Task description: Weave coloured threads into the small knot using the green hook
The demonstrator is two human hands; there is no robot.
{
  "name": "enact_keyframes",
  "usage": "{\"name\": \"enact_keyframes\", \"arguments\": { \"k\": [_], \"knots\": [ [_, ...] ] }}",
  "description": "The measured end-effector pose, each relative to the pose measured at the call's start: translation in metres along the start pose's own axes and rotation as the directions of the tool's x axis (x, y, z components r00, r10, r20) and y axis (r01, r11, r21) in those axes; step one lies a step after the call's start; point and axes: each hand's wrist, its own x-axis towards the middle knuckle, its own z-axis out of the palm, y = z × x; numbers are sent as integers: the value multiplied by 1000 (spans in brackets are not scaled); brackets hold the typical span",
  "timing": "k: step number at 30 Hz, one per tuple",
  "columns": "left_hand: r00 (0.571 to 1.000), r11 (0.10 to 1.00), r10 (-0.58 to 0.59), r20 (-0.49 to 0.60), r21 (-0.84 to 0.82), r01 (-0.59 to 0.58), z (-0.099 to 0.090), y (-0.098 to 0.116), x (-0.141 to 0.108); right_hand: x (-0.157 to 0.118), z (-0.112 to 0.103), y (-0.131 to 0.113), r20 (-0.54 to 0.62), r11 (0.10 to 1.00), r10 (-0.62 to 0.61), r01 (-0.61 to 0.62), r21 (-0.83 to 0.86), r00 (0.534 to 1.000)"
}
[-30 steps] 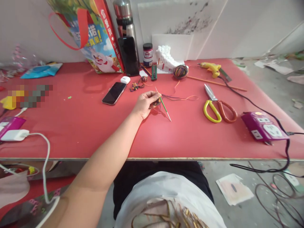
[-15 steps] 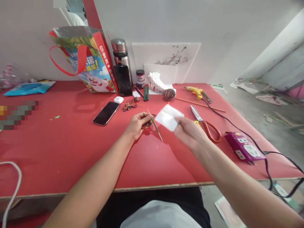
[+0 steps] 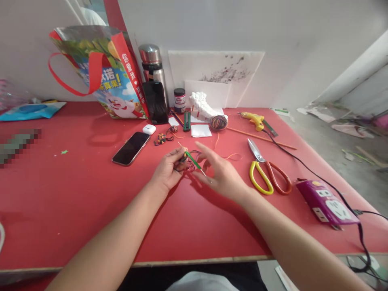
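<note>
My left hand (image 3: 167, 169) is closed, pinching a green-handled crochet hook (image 3: 193, 160) together with a small piece of dark multicoloured crochet work (image 3: 181, 165). Loose yarn loops hang at its fingertips. My right hand (image 3: 226, 177) is open, fingers spread, beside the hook's lower end; whether it touches the hook I cannot tell. A strand of orange yarn (image 3: 235, 157) trails over the red table behind that hand, near a variegated yarn ball (image 3: 218, 122). Flat on the table beyond both hands lies a folded white paper square (image 3: 201, 130).
Scissors (image 3: 261, 178) and a purple power strip (image 3: 327, 202) lie to the right, a yellow glue gun (image 3: 255, 120) behind them with its black cord. Left are a phone (image 3: 131, 148) and a white earbud case (image 3: 149, 129). A bag (image 3: 117, 87) and thermos (image 3: 151, 60) stand behind.
The white paper was in my right hand and now lies on the table by the yarn ball. My right hand has let go and come left to the hook. The view has shifted slightly.
</note>
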Motion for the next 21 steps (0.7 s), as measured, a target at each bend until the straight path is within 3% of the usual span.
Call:
{"name": "enact_keyframes", "arguments": {
  "k": [2,6,13,21],
  "knots": [
    [999,999,-32,17,1,32,2,-1,-5,-3,5,-5,105,960,-216,231,-158,971],
    [997,999,-48,65,12,47,7,-3,-16,-6,10,-8,-9,904,-387,377,-201,922],
    [989,996,33,143,72,-43,17,-2,-28,-8,-2,-12,-239,938,-346,331,-105,907],
    [973,980,128,193,128,-154,17,-2,-35,-9,0,-15,-278,957,-286,288,-34,917]
  ]
}}
